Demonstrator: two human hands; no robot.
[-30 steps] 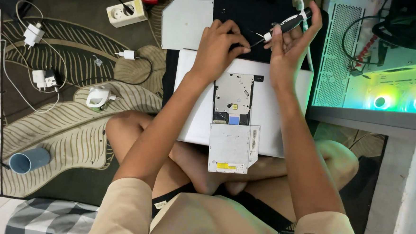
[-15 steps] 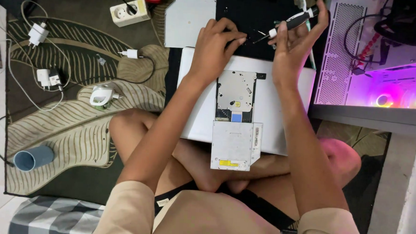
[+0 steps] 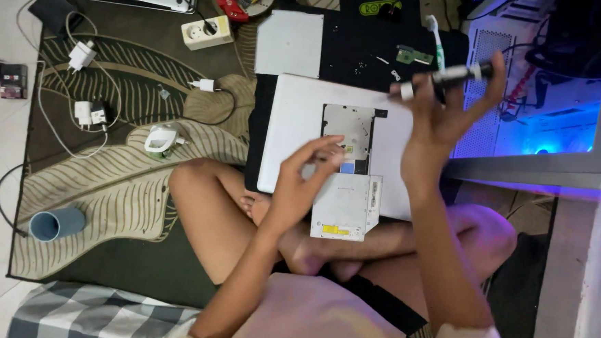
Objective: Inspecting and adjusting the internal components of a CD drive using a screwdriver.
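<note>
Since half a second ago, pulled back: left hand [image 3: 305, 179], away from the far edge of the laptop and now hovering over the near part of the upturned white laptop [image 3: 295, 138], thumb and fingertips pinched together, whether on some small part cannot be told. Lifted and swung rightward: right hand [image 3: 447, 115], raised above the laptop's right edge, fingers closed around a black screwdriver [image 3: 446, 77] held nearly level, its pale end pointing left. Resting on crossed legs: the laptop, underside up, with an open bay showing a grey metal optical drive [image 3: 347, 127]. Lying half off the near edge of the laptop, just beside the left hand: a second silver drive [image 3: 346, 209] with a yellow label. Beyond the laptop, on a black mat [image 3: 362, 42]: a small green circuit board [image 3: 415, 56] and a toothbrush [image 3: 436, 42]. At right, a glowing blue computer case [image 3: 550, 113]. On the leaf-patterned rug [image 3: 108, 179], well apart at left: chargers, a white socket block [image 3: 207, 32], a blue cup [image 3: 56, 223].
</note>
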